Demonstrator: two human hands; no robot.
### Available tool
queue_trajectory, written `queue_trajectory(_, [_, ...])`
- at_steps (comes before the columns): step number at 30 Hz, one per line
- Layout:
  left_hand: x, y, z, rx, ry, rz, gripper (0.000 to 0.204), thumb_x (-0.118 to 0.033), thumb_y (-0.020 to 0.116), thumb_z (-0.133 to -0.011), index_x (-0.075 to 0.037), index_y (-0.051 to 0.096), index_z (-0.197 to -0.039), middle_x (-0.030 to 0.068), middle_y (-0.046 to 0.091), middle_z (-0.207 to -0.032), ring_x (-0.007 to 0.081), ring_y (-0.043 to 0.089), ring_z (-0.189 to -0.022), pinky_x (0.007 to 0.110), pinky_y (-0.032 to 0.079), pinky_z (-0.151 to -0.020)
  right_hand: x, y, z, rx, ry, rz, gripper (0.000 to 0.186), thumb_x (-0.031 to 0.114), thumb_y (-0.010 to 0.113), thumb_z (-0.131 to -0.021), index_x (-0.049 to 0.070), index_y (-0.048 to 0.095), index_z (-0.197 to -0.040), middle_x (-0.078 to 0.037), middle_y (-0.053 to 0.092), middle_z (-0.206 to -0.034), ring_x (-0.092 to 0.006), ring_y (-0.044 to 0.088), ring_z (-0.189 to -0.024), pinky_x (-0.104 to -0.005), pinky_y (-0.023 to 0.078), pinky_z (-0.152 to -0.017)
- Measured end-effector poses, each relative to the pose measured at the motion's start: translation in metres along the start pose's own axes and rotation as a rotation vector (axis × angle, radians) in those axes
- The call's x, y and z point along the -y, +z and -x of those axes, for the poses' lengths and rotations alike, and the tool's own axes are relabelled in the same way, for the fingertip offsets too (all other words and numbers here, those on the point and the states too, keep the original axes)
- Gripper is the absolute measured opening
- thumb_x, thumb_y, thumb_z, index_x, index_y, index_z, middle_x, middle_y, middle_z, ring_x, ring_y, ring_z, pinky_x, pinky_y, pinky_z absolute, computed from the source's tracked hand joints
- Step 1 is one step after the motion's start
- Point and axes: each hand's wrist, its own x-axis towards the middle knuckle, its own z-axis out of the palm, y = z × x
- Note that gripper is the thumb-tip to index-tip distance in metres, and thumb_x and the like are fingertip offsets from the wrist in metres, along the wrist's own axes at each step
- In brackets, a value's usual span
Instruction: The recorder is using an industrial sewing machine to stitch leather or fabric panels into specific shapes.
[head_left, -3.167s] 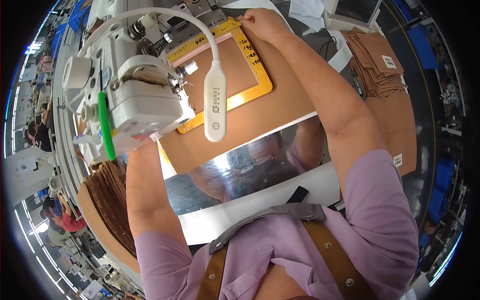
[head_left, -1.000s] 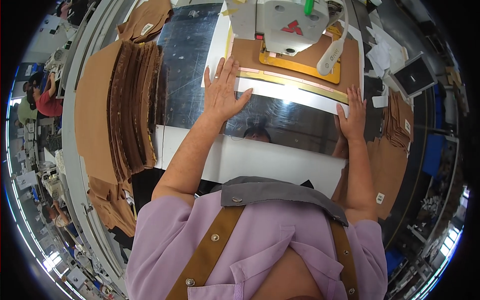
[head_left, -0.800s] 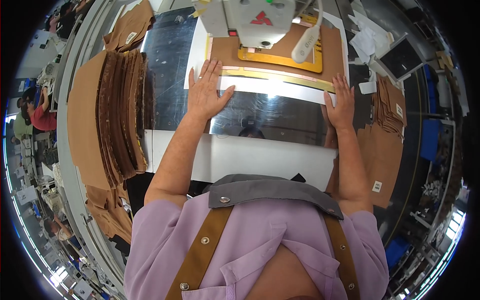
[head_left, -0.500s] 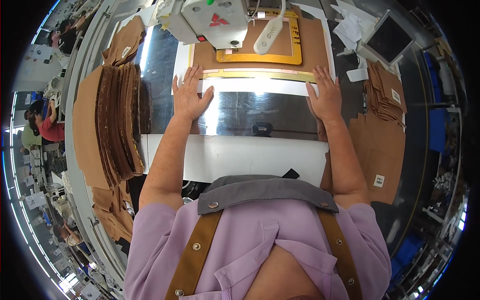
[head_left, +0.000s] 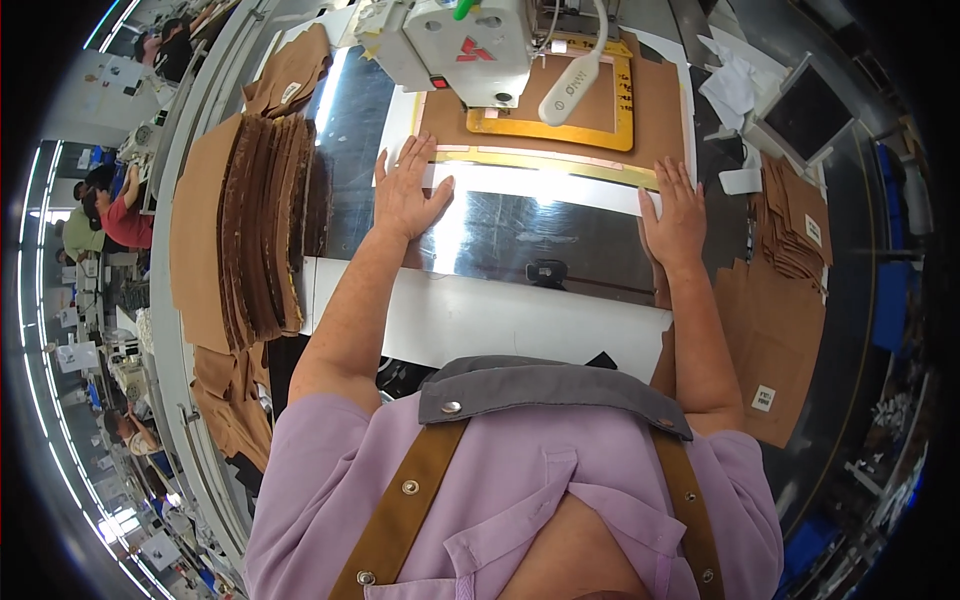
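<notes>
A brown fabric panel (head_left: 450,113) lies on a white sheet (head_left: 510,172) under the head of a sewing machine (head_left: 460,50). Along the panel's near edge runs a yellow strip (head_left: 540,165). My left hand (head_left: 406,195) rests flat at the left near corner of the sheet, fingers stretched out and thumb apart. At the right near corner my right hand (head_left: 675,215) lies likewise, fingers extended over the sheet's edge. Neither hand grips anything. On the panel, beneath the machine head, sits a yellow rectangular frame (head_left: 560,135).
Tall stacks of brown fabric pieces (head_left: 210,240) stand at left. More brown pieces (head_left: 790,225) lie at right, below a dark-screened monitor (head_left: 808,108). A white wand-shaped device (head_left: 570,88) hangs from a cable over the frame. A small black object (head_left: 546,271) sits on the shiny metal table (head_left: 490,225).
The whole view has shifted and tilted slightly, so everything appears farther right. Both hands keep their places at the sheet's near corners.
</notes>
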Motion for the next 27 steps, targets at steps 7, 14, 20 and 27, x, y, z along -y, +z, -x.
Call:
queue_trajectory(7, [0.0018,-0.0006,0.0,0.01,0.009,0.041,0.069,-0.05,0.055,-0.094,-0.015,0.046,-0.153,0.007,0.047,-0.159,0.0234,0.037,-0.15,0.052,0.013,-0.125,0.002,0.0013,-0.0015,0.004,0.004,-0.001,0.053,0.037,0.057,-0.101,0.009,0.053,-0.146,-0.011,0.051,-0.154,-0.0286,0.041,-0.147,-0.0555,0.03,-0.12])
queue_trajectory(14, [0.0043,0.0006,-0.0041,0.011,0.002,0.025,0.069,-0.05,0.055,-0.094,-0.015,0.046,-0.153,0.0071,0.046,-0.159,0.0239,0.037,-0.15,0.053,0.013,-0.125,0.0006,0.0048,-0.0013,0.011,0.009,0.008,0.053,0.036,0.058,-0.1,0.01,0.052,-0.146,-0.01,0.051,-0.154,-0.0282,0.041,-0.147,-0.0554,0.029,-0.12])
queue_trajectory(20, [0.0024,-0.0001,-0.0009,0.005,0.004,0.025,0.068,-0.049,0.055,-0.093,-0.014,0.049,-0.15,0.0075,0.048,-0.158,0.022,0.039,-0.149,0.053,0.015,-0.125,0.0003,0.0044,0.0017,0.005,0.016,0.01,0.054,0.036,0.059,-0.1,0.01,0.053,-0.146,-0.01,0.051,-0.154,-0.0282,0.041,-0.147,-0.0561,0.029,-0.121])
queue_trajectory(27, [0.0026,-0.0018,-0.0045,0.033,0.01,0.025,0.069,-0.048,0.057,-0.092,-0.014,0.047,-0.151,0.0066,0.045,-0.159,0.0213,0.036,-0.151,0.052,0.016,-0.124,0.0022,0.0018,-0.0022,-0.006,0.024,-0.005,0.052,0.032,0.06,-0.098,0.009,0.054,-0.144,-0.011,0.052,-0.152,-0.0289,0.042,-0.146,-0.0558,0.03,-0.12])
